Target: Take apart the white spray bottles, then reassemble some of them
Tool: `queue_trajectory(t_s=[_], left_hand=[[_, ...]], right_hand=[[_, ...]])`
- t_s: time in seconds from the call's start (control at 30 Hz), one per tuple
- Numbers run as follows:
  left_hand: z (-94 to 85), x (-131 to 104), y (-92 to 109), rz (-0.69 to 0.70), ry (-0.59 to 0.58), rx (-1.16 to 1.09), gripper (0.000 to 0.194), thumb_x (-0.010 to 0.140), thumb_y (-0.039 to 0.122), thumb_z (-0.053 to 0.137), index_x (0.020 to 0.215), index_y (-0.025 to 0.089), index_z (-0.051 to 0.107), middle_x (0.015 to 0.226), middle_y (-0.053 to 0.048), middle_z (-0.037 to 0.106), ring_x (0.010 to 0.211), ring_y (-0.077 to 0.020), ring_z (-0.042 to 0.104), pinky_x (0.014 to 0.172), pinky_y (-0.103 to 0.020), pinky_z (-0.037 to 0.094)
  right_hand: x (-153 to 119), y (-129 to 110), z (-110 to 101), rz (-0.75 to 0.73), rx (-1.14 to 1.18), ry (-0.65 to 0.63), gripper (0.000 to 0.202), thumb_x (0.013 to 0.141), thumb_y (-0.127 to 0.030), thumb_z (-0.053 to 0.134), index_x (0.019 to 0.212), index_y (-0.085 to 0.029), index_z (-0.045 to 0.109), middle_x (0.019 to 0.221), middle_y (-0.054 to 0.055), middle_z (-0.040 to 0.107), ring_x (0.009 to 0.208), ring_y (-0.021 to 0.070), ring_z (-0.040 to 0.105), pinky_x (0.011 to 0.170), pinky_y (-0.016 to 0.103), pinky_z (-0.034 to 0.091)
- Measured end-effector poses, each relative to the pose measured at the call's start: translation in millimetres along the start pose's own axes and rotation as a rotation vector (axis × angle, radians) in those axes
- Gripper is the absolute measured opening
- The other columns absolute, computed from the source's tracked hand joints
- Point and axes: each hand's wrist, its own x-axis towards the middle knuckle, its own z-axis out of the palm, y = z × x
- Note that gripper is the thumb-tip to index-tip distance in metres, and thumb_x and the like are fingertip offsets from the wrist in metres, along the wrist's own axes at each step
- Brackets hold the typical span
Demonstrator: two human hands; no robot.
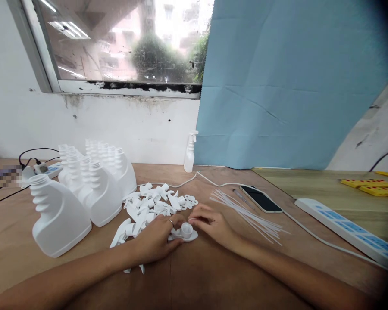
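My left hand (160,239) is closed around a white plastic sprayer part (186,232), which lies low over the brown table (194,284) with a round translucent collar facing up. Beside that collar, my right hand (211,221) has its thumb and fingers pinched together; whatever is between the fingertips is too small to name. A pile of white sprayer pieces (145,209) spreads just behind and left of my left hand. Small white rings (190,200) lie at the pile's right edge, close to my right fingertips.
Several white bottles (61,215) stand at the left. An assembled spray bottle (189,155) is upright by the wall. Thin white tubes (248,215), a pen (242,198), a phone (261,199) and a power strip (345,230) lie to the right, with a white cable (323,239) running between.
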Motion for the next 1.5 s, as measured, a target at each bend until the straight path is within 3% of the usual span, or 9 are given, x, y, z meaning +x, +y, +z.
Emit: queue_trajectory(t_s=[0.17, 0.47, 0.57, 0.77, 1.13, 1.5], left_hand=[[3.2, 0, -3, -0.032, 0.001, 0.014, 0.038, 0.085, 0.027, 0.060, 0.121, 0.023, 0.050, 0.116, -0.003, 0.064, 0.102, -0.0240, 0.057, 0.087, -0.036, 0.043], [3.4, 1, -5, 0.019, 0.008, -0.023, 0.035, 0.084, 0.022, 0.059, 0.118, 0.024, 0.051, 0.116, -0.002, 0.064, 0.099, -0.0223, 0.057, 0.089, -0.037, 0.042], [3.3, 1, -5, 0.005, 0.011, -0.007, 0.036, 0.084, 0.023, 0.059, 0.119, 0.024, 0.051, 0.115, -0.002, 0.064, 0.099, -0.0229, 0.057, 0.089, -0.037, 0.043], [2.0, 0, -2, -0.027, 0.013, 0.000, 0.032, 0.086, 0.026, 0.058, 0.117, 0.024, 0.050, 0.116, -0.004, 0.063, 0.100, -0.0235, 0.057, 0.088, -0.037, 0.044], [7.6, -2, -7, 0.029, 0.015, 0.098, 0.025, 0.087, 0.025, 0.055, 0.112, 0.025, 0.051, 0.104, -0.003, 0.066, 0.093, -0.0237, 0.058, 0.081, -0.035, 0.044], [5.9, -3, -2, 0.124, -0.001, 0.241, 0.030, 0.089, 0.026, 0.055, 0.119, 0.025, 0.049, 0.115, -0.004, 0.066, 0.098, -0.0250, 0.061, 0.086, -0.039, 0.044]], right_hand=[[-7, -16, 2, -0.271, -0.091, -0.073, 0.021, 0.094, -0.023, 0.054, 0.106, -0.022, 0.071, 0.093, 0.006, 0.062, 0.085, 0.0147, 0.060, 0.074, 0.026, 0.050], [-9, -19, -2, -0.284, -0.092, -0.237, 0.037, 0.095, -0.017, 0.044, 0.130, -0.021, 0.057, 0.112, 0.012, 0.055, 0.104, 0.0204, 0.055, 0.090, 0.036, 0.048], [-11, -17, 0, -0.276, -0.083, -0.212, 0.034, 0.095, -0.016, 0.044, 0.127, -0.021, 0.055, 0.113, 0.012, 0.056, 0.106, 0.0199, 0.054, 0.092, 0.035, 0.046], [-12, -7, 4, -0.247, -0.040, -0.136, 0.010, 0.093, -0.021, 0.050, 0.103, -0.021, 0.052, 0.101, 0.009, 0.058, 0.094, 0.0180, 0.056, 0.085, 0.033, 0.048], [-10, -9, 2, -0.320, -0.040, -0.156, 0.015, 0.090, -0.022, 0.055, 0.105, -0.021, 0.054, 0.103, 0.008, 0.058, 0.096, 0.0170, 0.058, 0.084, 0.031, 0.049], [-15, -1, 8, -0.300, -0.182, -0.135, 0.022, 0.086, -0.029, 0.063, 0.106, -0.021, 0.056, 0.100, 0.007, 0.066, 0.092, 0.0178, 0.063, 0.083, 0.030, 0.051]])
